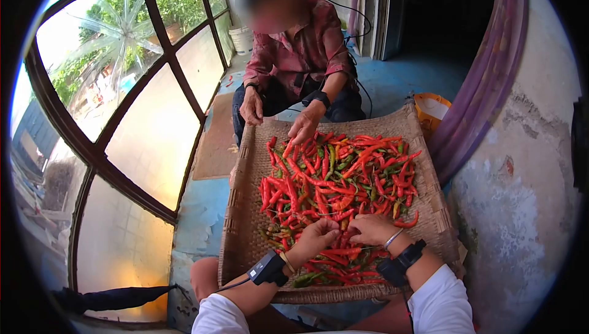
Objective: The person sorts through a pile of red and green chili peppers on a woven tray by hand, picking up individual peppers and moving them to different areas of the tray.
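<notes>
A heap of red chili peppers [313, 187], with some green and orange ones among them, lies on a woven tray [251, 211] in front of me. My left hand [314, 237] is closed in a pinch over the near part of the heap, and a red chili pepper [342, 215] shows at its fingertips. Close beside it, my right hand [373, 230] is also pinched, its fingertips almost meeting the left ones at the pepper's stem end. The fingers partly hide what they grip.
Across the tray sits another person [300, 46], one hand [307, 122] reaching to the peppers. A framed window [147, 150] with a cracked pane runs along the left. At right are a purple curtain [485, 88], a rough wall [515, 168] and a yellow container [429, 110].
</notes>
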The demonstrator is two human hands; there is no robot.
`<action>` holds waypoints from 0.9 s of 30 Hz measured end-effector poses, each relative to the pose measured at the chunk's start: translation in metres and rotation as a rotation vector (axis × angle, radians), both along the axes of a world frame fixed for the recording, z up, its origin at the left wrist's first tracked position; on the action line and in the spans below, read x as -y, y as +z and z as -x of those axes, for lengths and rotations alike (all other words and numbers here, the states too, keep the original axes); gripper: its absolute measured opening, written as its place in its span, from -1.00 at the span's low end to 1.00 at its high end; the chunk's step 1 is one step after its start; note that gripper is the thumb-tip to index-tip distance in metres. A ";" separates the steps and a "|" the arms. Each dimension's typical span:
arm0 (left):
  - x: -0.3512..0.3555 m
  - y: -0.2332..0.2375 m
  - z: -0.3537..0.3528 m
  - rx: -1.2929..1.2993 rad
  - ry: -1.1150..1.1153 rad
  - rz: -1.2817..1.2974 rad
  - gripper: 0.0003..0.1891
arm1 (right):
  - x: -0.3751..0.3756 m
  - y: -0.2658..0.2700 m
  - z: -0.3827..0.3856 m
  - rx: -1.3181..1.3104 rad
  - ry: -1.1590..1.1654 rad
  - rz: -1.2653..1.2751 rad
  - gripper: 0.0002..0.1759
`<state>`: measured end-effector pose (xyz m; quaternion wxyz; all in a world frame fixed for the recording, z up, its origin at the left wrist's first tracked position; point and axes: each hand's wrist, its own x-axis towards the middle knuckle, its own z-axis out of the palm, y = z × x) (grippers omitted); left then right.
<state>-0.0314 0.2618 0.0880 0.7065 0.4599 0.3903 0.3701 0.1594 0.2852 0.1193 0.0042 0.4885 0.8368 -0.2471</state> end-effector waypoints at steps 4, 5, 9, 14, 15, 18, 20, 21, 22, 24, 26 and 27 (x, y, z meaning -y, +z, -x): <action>0.001 -0.007 -0.001 -0.030 -0.059 -0.055 -0.89 | 0.005 -0.008 0.003 0.149 0.055 0.079 -0.72; 0.002 -0.008 -0.001 -0.065 -0.070 -0.061 -0.88 | 0.004 -0.010 0.003 0.155 0.050 0.063 -0.71; 0.002 -0.006 0.000 -0.081 -0.071 -0.091 -0.87 | 0.005 0.004 0.007 0.202 0.097 0.010 -0.75; 0.002 -0.005 -0.003 -0.064 -0.077 -0.103 -0.83 | 0.001 0.019 0.003 -0.360 -0.032 0.150 -0.79; 0.003 -0.003 -0.003 -0.019 -0.102 -0.101 -0.81 | 0.001 0.018 0.004 -0.360 -0.032 0.151 -0.79; 0.005 0.009 -0.004 -0.023 -0.105 -0.067 -0.81 | 0.003 0.015 0.010 -0.551 -0.167 0.330 -0.83; 0.004 0.018 0.000 -0.071 -0.166 -0.036 -0.81 | 0.006 0.013 0.015 -0.836 -0.283 0.388 -0.84; 0.005 0.019 0.002 -0.118 -0.233 -0.004 -0.80 | 0.007 0.012 0.016 -0.834 -0.280 0.392 -0.84; 0.005 0.018 0.002 -0.118 -0.230 -0.003 -0.80 | 0.008 0.012 0.018 -0.907 -0.289 0.337 -0.85; 0.004 0.016 0.001 -0.067 -0.233 0.033 -0.78 | 0.007 0.015 0.020 -0.984 -0.293 0.280 -0.86; 0.006 0.016 0.000 -0.049 -0.279 0.044 -0.79 | 0.005 0.020 0.017 -0.985 -0.429 0.305 -0.83; 0.007 0.015 0.000 -0.029 -0.329 0.053 -0.79 | 0.004 0.022 0.015 -0.983 -0.429 0.308 -0.83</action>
